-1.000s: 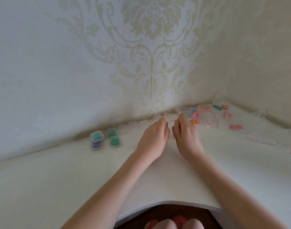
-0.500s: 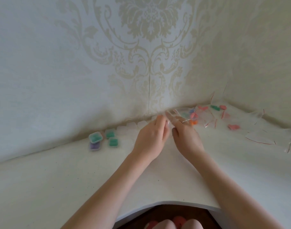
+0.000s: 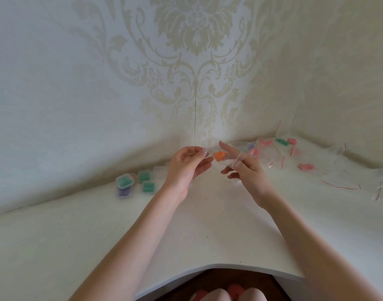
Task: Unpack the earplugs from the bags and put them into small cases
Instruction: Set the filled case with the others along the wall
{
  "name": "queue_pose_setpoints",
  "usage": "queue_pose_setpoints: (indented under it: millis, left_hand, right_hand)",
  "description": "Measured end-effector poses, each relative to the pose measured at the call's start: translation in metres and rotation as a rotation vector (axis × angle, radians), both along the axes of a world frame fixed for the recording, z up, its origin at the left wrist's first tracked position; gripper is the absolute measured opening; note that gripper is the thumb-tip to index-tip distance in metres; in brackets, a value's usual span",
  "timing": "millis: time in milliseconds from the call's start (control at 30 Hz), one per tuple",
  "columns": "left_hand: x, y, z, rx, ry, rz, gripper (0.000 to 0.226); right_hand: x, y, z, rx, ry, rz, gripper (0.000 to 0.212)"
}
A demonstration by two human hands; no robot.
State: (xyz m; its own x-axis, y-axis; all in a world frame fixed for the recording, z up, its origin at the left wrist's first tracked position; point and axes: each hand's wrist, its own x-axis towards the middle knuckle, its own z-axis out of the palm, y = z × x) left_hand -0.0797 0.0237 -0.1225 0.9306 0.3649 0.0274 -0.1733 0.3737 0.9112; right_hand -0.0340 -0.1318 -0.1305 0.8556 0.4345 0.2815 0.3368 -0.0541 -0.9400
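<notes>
While both hands pinch a clear bag [image 3: 229, 158], its orange earplugs [image 3: 219, 155] hang between left hand [image 3: 186, 166] and right hand [image 3: 248, 168].

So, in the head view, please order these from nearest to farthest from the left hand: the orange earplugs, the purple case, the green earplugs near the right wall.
Measured from the left hand:
1. Orange earplugs, just to its right, between the two hands.
2. Purple case, on the table to its left, under a green-filled case.
3. Green earplugs, far right, near the back corner.
</notes>
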Motion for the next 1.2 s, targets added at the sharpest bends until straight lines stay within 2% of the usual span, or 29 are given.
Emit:
queue_pose_setpoints:
  millis: [133, 200, 267, 433, 600, 633, 767, 900, 967, 1100, 1200]
  left_hand:
    - [0.0, -0.003, 0.0, 0.007, 0.026, -0.036, 0.008]
    - [-0.001, -0.004, -0.002, 0.117, 0.032, -0.025, 0.008]
    - [-0.002, -0.006, -0.004, 0.213, 0.029, -0.017, 0.01]
    - [-0.001, -0.009, -0.005, 0.196, 0.04, -0.026, 0.014]
    - [0.0, -0.008, -0.001, 0.099, 0.096, 0.052, 0.014]
    - [0.0, -0.008, -0.002, 0.101, 0.101, 0.055, 0.013]
    - [0.0, -0.006, -0.006, 0.32, 0.12, 0.105, 0.008]
    - [-0.001, -0.007, -0.004, 0.302, 0.112, 0.111, 0.007]
    - [-0.001, -0.007, -0.005, 0.344, 0.114, 0.123, 0.008]
    - [0.0, -0.008, -0.005, 0.339, 0.118, 0.14, 0.006]
    - [0.0, -0.007, -0.004, 0.295, 0.117, 0.139, 0.006]
  right_hand:
    - [-0.001, 0.007, -0.004, -0.06, -0.008, -0.025, 0.037]
    - [0.002, 0.008, -0.008, -0.078, -0.01, -0.056, 0.02]
    - [0.005, 0.009, -0.01, -0.11, -0.039, -0.08, 0.014]
    - [0.008, 0.008, -0.013, -0.106, -0.1, -0.093, 0.023]
    - [0.006, 0.009, -0.013, -0.068, -0.09, -0.083, 0.011]
    - [0.006, 0.009, -0.013, -0.071, -0.091, -0.075, 0.015]
    - [0.003, 0.01, -0.012, -0.11, -0.089, -0.028, 0.022]
    - [0.002, 0.009, -0.007, -0.08, -0.094, -0.024, 0.019]
    - [0.001, 0.009, -0.009, -0.116, -0.152, -0.067, 0.017]
    - [0.0, 0.01, -0.011, -0.284, -0.465, -0.107, 0.017]
    - [-0.003, 0.012, -0.01, -0.216, -0.417, -0.096, 0.017]
